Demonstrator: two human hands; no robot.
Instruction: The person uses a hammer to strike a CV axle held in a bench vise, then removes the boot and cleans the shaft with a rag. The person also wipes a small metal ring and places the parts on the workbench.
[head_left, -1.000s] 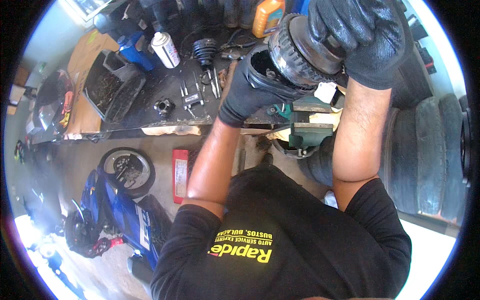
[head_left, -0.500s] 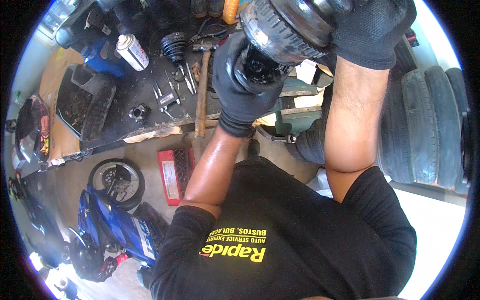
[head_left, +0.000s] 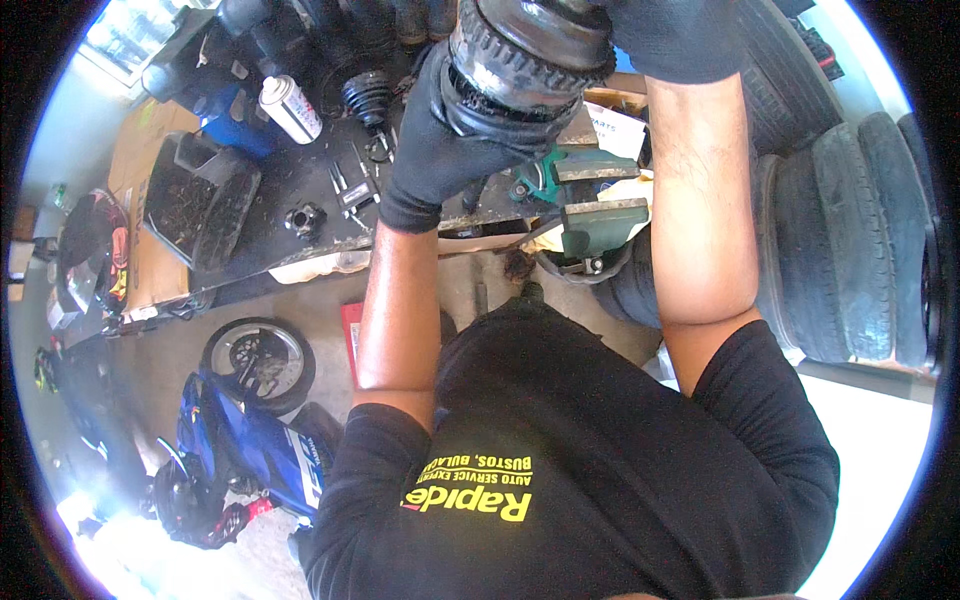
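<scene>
A greasy black CV axle is held up over the bench, its toothed ring and rounded joint housing facing me. My left hand, in a black glove, wraps around the lower end of the housing. At the upper edge my gloved right hand closes around the other side of the axle, by the boot; its fingertips are out of the picture. Below the joint is a green bench vise. Left of my left hand lie a ribbed rubber boot, a small puller and a round metal part.
On the dark workbench stand a white spray can and a blue container. Several tires are lined up at the right. A blue motorcycle, a wheel and a red case are at the lower left.
Both hands have moved a little left and up with the CV axle, which stands more upright. The wooden-handled hammer on the bench is now hidden behind my left hand and arm.
</scene>
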